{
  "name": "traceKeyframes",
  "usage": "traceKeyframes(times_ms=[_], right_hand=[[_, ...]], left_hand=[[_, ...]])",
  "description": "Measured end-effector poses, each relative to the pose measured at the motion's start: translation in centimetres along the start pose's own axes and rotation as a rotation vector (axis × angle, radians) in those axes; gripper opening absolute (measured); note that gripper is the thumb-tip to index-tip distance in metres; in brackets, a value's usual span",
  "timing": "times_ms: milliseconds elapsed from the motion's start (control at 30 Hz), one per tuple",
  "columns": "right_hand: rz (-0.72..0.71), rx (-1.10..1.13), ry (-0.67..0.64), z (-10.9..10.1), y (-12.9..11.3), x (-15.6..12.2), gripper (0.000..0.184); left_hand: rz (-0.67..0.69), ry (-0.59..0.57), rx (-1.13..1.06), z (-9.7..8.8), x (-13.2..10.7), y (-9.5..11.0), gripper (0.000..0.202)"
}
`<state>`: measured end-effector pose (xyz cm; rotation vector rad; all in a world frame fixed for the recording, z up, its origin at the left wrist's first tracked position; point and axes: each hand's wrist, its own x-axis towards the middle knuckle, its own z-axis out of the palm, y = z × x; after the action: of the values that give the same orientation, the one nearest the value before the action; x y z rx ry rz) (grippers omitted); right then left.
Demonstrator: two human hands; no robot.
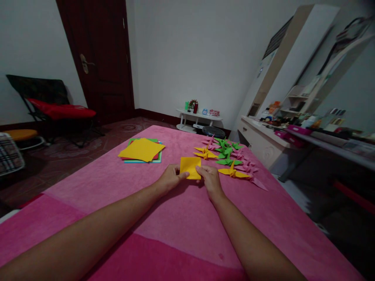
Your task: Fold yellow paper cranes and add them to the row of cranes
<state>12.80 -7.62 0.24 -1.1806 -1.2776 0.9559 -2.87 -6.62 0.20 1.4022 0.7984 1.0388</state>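
Between my two hands is a small folded square of yellow origami paper (pixel 190 165), lifted just above the pink cloth. My left hand (pixel 170 178) pinches its lower left side, thumb on the front face. At the right edge, my right hand (pixel 209 178) grips it the same way, with the thumb near the middle of that side. Fingers behind the paper are mostly hidden. Just right of my right hand lies a yellow paper crane (pixel 233 173), and a second yellow crane (pixel 205 153) sits a little farther back.
A stack of coloured paper sheets (pixel 142 150), yellow on top, lies at the table's left. Several green paper cranes (pixel 225 150) and pink paper cranes (pixel 249 167) stand at the right. Pink cloth (pixel 175 230) covers the table. A cluttered dressing table (pixel 263 134) stands beyond the right edge.
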Motion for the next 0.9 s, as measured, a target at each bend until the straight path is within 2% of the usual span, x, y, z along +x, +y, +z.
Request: traceKeyframes(times_ms=[133,233,400,467,533,600,633,700,767,833,900], right_hand=[[-0.046,0.027,0.006,-0.2,-0.1,0.2,0.032],[0.013,0.056,-0.056,0.3,-0.1,-0.2,0.031],[0.123,0.142,-0.241,1.7,-0.2,-1.4,0.026],[0.130,0.149,-0.346,1.6,-0.8,-1.7,0.025],[0.127,0.121,-0.513,0.8,-1.7,-1.7,0.026],[0.153,0.072,-0.689,-0.6,-2.6,-1.4,0.030],[0.179,0.069,-0.711,-1.4,-3.0,-1.2,0.034],[0.261,0.131,-0.649,-2.5,-3.4,-0.8,0.046],[0.308,0.194,-0.578,-2.8,-3.5,-0.6,0.051],[0.302,0.205,-0.575,-2.2,-3.3,-0.8,0.049],[0.235,0.198,-0.592,-1.3,-3.1,-1.0,0.046]], left_hand=[[-0.018,0.141,-0.006,-0.7,0.4,-0.2,0.034],[0.012,0.237,-0.087,-1.1,0.6,-0.5,0.033],[0.047,0.224,-0.301,-1.1,0.7,-0.6,0.033],[0.041,0.226,-0.261,-1.4,0.8,-0.3,0.033],[0.032,0.218,-0.161,-2.1,1.1,0.2,0.034],[0.032,0.158,-0.047,-3.1,1.5,0.9,0.034],[0.017,0.087,0.009,-3.5,1.6,1.3,0.034],[-0.011,-0.082,0.122,-4.2,1.7,2.0,0.035],[-0.047,-0.252,0.215,-4.2,1.7,2.6,0.035],[-0.080,-0.388,0.274,-3.7,1.7,3.1,0.035],[-0.098,-0.475,0.311,-2.9,1.8,3.4,0.034]])
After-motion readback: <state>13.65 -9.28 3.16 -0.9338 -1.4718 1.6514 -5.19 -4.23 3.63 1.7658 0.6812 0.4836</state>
